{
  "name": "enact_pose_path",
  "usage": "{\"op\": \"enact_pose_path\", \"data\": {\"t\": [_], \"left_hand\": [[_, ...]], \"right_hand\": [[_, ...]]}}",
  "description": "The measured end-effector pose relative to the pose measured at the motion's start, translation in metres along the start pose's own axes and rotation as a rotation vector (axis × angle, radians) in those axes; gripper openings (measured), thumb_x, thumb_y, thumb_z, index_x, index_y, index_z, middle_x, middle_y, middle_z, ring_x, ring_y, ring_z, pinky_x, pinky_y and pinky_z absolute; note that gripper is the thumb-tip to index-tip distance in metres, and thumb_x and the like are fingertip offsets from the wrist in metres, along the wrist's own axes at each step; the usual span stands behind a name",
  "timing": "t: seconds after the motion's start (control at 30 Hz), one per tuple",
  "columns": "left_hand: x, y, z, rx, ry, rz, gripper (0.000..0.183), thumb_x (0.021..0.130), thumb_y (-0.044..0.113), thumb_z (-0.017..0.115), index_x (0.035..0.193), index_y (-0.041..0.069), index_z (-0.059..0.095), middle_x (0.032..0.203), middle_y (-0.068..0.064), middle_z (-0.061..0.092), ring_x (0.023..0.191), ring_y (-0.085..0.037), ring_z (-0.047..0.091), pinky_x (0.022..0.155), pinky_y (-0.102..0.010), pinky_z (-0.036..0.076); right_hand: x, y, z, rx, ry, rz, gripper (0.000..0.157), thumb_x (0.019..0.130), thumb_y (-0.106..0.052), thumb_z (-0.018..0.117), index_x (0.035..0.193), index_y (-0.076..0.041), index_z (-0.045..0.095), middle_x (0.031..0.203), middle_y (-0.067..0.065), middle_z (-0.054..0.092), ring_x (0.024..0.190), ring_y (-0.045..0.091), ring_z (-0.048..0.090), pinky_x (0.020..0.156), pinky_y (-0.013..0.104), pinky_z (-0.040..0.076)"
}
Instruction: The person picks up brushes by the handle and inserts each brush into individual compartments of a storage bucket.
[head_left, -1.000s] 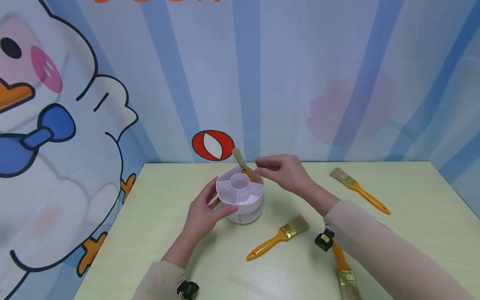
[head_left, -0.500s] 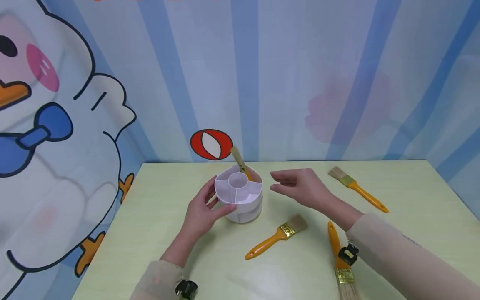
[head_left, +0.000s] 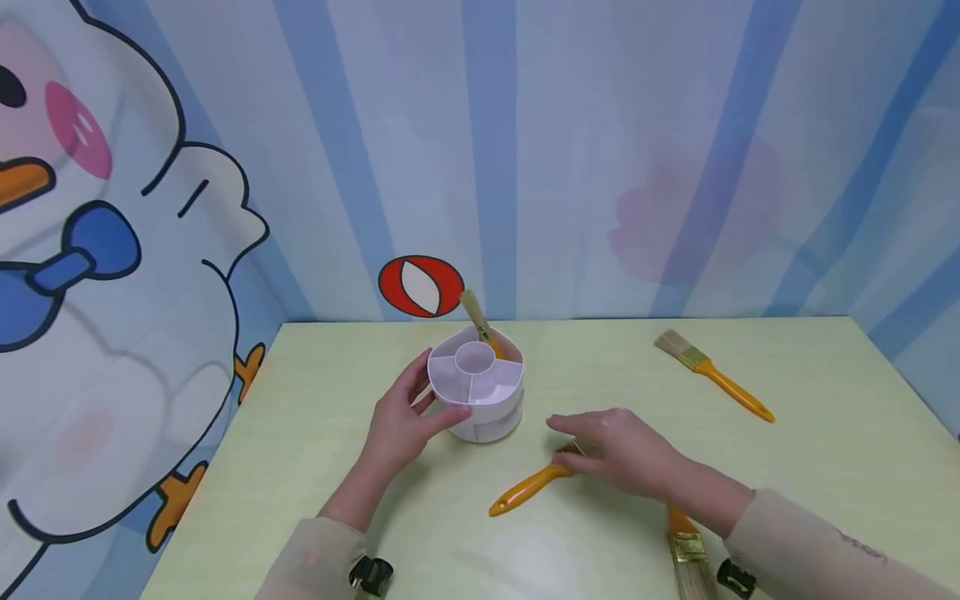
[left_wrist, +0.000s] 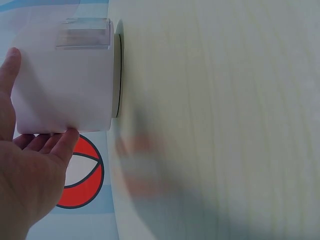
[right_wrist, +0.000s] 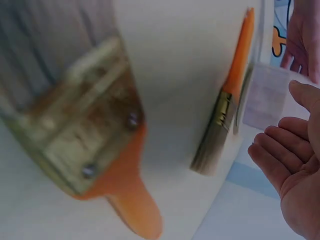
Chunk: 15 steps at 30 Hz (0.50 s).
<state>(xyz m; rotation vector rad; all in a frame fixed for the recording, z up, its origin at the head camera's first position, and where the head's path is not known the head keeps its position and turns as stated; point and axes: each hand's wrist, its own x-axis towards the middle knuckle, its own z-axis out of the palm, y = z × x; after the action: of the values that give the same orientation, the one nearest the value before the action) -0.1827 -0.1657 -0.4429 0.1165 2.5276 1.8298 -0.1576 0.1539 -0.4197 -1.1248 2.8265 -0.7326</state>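
A round white organizer [head_left: 487, 410] with divided compartments stands upright on the table. My left hand [head_left: 399, 423] grips its left side, thumb in front and fingers behind; the left wrist view shows the organizer's smooth wall [left_wrist: 65, 85] against that hand. One paintbrush [head_left: 476, 312] leans in a back compartment, bristles up. Over a second paintbrush [head_left: 525, 492], lying in front of the organizer, is my right hand [head_left: 622, 450], covering its bristles in the head view. In the right wrist view the right fingers are loosely extended, apart from that brush [right_wrist: 226, 102], and hold nothing.
Another paintbrush [head_left: 688, 557] lies near the front, its handle partly behind the right forearm. At the back right lies one more paintbrush [head_left: 708, 371]. A printed curtain [head_left: 570, 167] hangs behind the far edge of the pale table [head_left: 360, 358].
My right hand has drawn away from the brush in the organizer, moving right and then down toward the paintbrush lying in front. The left hand keeps its hold on the organizer.
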Motion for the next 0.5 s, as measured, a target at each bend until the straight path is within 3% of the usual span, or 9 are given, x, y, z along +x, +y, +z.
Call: {"op": "enact_pose_path", "data": {"t": [0.13, 0.33, 0.5], "left_hand": [[0.000, -0.001, 0.000, 0.001, 0.001, -0.001, 0.098, 0.086, 0.025, 0.093, 0.166, 0.022, 0.038, 0.167, -0.003, 0.044, 0.155, -0.032, 0.042, 0.117, -0.046, 0.047], [0.000, -0.001, 0.000, 0.001, 0.000, -0.003, 0.098, 0.086, 0.025, 0.093, 0.167, 0.022, 0.037, 0.167, -0.004, 0.044, 0.155, -0.032, 0.042, 0.117, -0.046, 0.047], [0.000, 0.000, 0.000, 0.000, -0.001, 0.003, 0.098, 0.086, 0.024, 0.093, 0.166, 0.021, 0.038, 0.167, -0.004, 0.044, 0.154, -0.032, 0.042, 0.117, -0.046, 0.047]], "right_hand": [[-0.011, -0.004, 0.009, -0.069, 0.006, -0.087, 0.036, 0.099, -0.029, 0.080, 0.128, -0.008, 0.076, 0.118, 0.003, 0.080, 0.099, 0.017, 0.076, 0.084, 0.035, 0.066], [-0.025, -0.004, 0.020, -0.170, -0.022, -0.111, 0.046, 0.100, -0.032, 0.078, 0.138, -0.007, 0.072, 0.139, 0.010, 0.072, 0.128, 0.027, 0.070, 0.097, 0.045, 0.063], [-0.034, -0.001, 0.027, -0.236, -0.066, -0.115, 0.052, 0.100, -0.034, 0.077, 0.144, -0.007, 0.068, 0.146, 0.010, 0.067, 0.136, 0.029, 0.063, 0.106, 0.048, 0.059]]}}
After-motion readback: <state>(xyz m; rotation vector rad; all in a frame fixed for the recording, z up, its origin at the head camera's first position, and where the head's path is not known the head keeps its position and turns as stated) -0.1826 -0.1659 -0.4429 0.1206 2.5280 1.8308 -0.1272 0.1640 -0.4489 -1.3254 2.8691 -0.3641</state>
